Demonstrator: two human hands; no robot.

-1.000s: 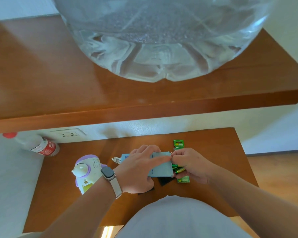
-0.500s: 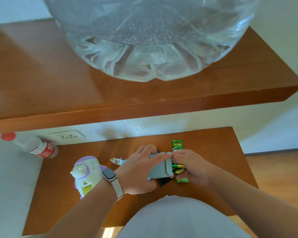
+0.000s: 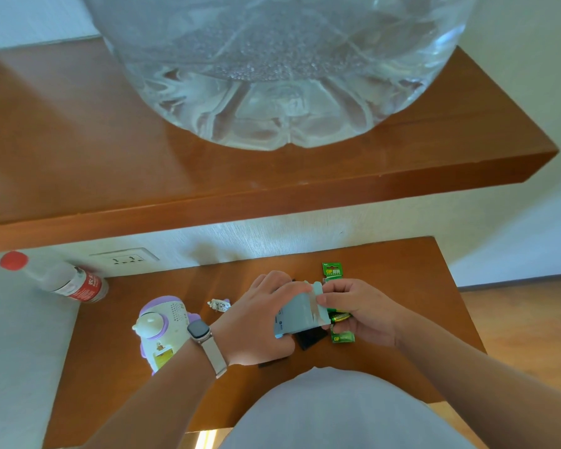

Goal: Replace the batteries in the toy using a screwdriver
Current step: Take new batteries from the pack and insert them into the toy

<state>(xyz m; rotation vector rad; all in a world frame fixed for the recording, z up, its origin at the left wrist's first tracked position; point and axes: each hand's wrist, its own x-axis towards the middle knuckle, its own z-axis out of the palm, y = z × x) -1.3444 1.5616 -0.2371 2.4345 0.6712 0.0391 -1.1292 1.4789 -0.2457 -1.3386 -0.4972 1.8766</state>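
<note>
The left hand (image 3: 259, 319) gripped a pale blue packet (image 3: 297, 314); the right hand (image 3: 360, 314) pinched its taped flap. A hard tear could spill the contents onto loose batteries (image 3: 339, 317) beneath. The toy (image 3: 164, 328) lay left, untouched, on the table (image 3: 402, 286).

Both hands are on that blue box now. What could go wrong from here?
1. The right hand pinches the end flap of the blue box gripped by the left hand; if it tears open suddenly, the contents may scatter.
2. Loose batteries lie just under the right hand, and a jerk could roll them off the table.
3. The left wrist sits close to the toy and might knock it.
</note>
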